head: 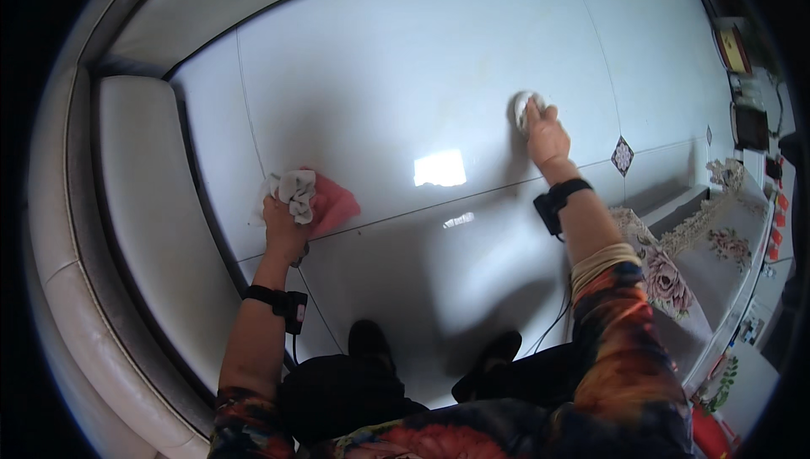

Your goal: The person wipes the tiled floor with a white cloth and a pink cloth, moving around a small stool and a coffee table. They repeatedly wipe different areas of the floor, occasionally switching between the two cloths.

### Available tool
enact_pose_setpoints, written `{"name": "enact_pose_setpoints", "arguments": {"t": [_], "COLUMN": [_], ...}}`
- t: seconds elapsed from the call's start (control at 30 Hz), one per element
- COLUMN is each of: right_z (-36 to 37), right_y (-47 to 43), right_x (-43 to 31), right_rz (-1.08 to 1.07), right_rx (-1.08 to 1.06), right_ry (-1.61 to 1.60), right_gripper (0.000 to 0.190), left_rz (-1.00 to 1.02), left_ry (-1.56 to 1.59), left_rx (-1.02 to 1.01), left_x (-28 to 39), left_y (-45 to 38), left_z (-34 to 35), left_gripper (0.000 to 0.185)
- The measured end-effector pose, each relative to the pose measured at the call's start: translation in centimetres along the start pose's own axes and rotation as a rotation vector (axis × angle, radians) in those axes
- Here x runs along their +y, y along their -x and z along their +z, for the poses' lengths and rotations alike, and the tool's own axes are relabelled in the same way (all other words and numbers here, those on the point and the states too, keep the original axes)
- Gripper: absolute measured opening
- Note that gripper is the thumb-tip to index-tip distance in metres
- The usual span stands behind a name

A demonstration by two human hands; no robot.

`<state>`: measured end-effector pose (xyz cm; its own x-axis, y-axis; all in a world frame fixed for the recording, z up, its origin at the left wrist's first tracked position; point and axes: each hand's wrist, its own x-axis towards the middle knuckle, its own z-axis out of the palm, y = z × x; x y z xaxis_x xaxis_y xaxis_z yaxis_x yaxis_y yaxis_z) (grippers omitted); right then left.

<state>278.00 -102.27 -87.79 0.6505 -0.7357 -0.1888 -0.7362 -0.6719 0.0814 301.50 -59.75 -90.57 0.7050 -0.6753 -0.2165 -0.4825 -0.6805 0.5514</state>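
Note:
My left hand (286,222) is closed around a crumpled white cloth (297,193) and a red translucent plastic bag (332,203), at the left over the floor. At the upper right, my right hand (548,136) presses a bunched pale cloth (524,111) against the glossy white tiled floor (405,79). The fingers lie over this cloth, and part of it is hidden under them. Black devices on straps circle both wrists.
A pale leather sofa (142,161) curves along the left and top. On the right stands a table with a floral lace-edged tablecloth (671,275) and several small objects. My dark shoes (370,339) rest on the tiles below. A cable (550,326) runs near the table.

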Motion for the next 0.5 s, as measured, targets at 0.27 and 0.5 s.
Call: {"name": "enact_pose_setpoints", "arguments": {"t": [0.27, 0.5], "right_z": [4.5, 5.4], "right_y": [27.2, 6.6], "right_x": [-0.4, 6.2], "right_rz": [-0.938, -0.198], "right_rx": [-0.367, -0.13], "right_ry": [-0.215, 0.258], "right_gripper": [0.054, 0.057], "left_rz": [0.052, 0.033], "left_ry": [-0.07, -0.075], "left_rx": [0.058, 0.016], "left_x": [-1.1, -3.3], "left_y": [0.5, 0.3], "left_z": [0.7, 1.3], "left_gripper": [0.05, 0.06]}}
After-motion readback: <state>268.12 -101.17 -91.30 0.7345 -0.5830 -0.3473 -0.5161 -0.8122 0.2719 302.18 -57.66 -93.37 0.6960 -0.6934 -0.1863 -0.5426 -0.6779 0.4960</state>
